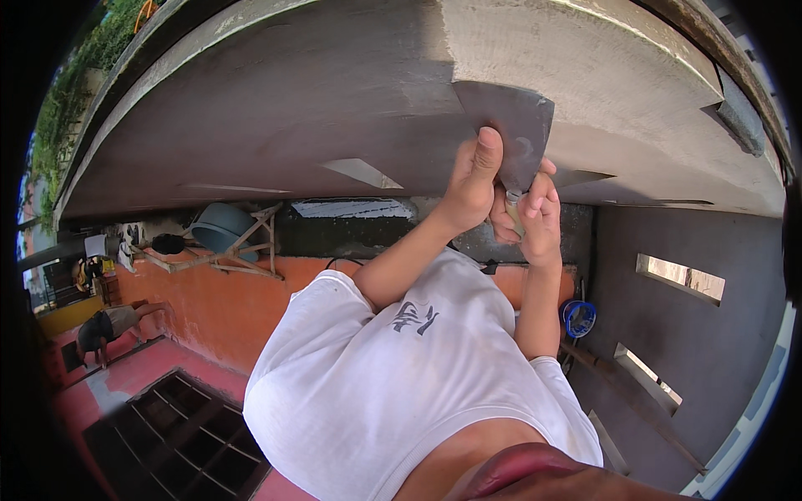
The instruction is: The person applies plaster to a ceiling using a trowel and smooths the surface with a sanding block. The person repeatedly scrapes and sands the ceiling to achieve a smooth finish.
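Observation:
My left hand (pixel 474 184) grips the wide putty knife, its thumb against the dark metal blade (pixel 520 131) and some fingers partly hidden behind it. My right hand (pixel 539 215) is closed round the pale handle (pixel 515 217), just below the blade. The blade's broad edge lies at a grey concrete surface (pixel 593 79), where a lighter coated patch meets darker plaster. My forearms rise toward it past my white T-shirt.
At the left, another person (pixel 107 330) bends over a pink floor (pixel 125 376) near a dark grid (pixel 175 430). A grey-blue basin (pixel 224 225) sits on a wooden frame (pixel 267 250) by an orange wall (pixel 209 317). A blue bucket (pixel 578 319) stands near the slotted grey wall (pixel 702 351).

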### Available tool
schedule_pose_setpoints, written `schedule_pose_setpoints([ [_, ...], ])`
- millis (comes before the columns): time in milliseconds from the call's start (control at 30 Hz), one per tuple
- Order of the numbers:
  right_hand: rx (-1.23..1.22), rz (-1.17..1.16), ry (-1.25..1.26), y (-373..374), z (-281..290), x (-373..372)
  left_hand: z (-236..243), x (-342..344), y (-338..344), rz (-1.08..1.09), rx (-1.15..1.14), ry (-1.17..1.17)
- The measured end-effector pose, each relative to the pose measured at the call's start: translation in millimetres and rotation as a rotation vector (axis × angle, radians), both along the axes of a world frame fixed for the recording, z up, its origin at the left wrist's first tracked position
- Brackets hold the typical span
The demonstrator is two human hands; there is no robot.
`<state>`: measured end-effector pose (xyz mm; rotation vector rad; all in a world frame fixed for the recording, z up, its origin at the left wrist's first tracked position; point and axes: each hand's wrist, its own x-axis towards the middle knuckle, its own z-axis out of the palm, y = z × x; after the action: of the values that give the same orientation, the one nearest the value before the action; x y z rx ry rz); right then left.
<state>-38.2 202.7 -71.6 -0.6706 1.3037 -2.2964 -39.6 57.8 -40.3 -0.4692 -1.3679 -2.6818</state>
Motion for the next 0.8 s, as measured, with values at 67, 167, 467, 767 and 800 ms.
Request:
schedule_pose_setpoints([
  [67,0.054,-0.011,0.001,-3.3,5.5,-2.4,-3.8,-1.7,-4.4,0.024,-0.002,-0.005],
  [167,0.084,-0.012,0.043,-17.5,8.6,-0.5,-10.4,2.7,-12.3,0.080,0.079,0.013],
  [467,0.018,-0.092,-0.073,-30.0,0.7,16.7,18.7,8.9,-23.7,0.027,-0.103,-0.028],
  [767,0.110,-0.123,-0.066,-39.6,7.8,23.5,7.7,12.0,-31.0,0.040,-0.002,-0.007],
  [800,0.115,-0.129,-0.051,-38.7,7.7,23.9,7.4,11.1,-30.7,0.024,0.004,-0.010],
])
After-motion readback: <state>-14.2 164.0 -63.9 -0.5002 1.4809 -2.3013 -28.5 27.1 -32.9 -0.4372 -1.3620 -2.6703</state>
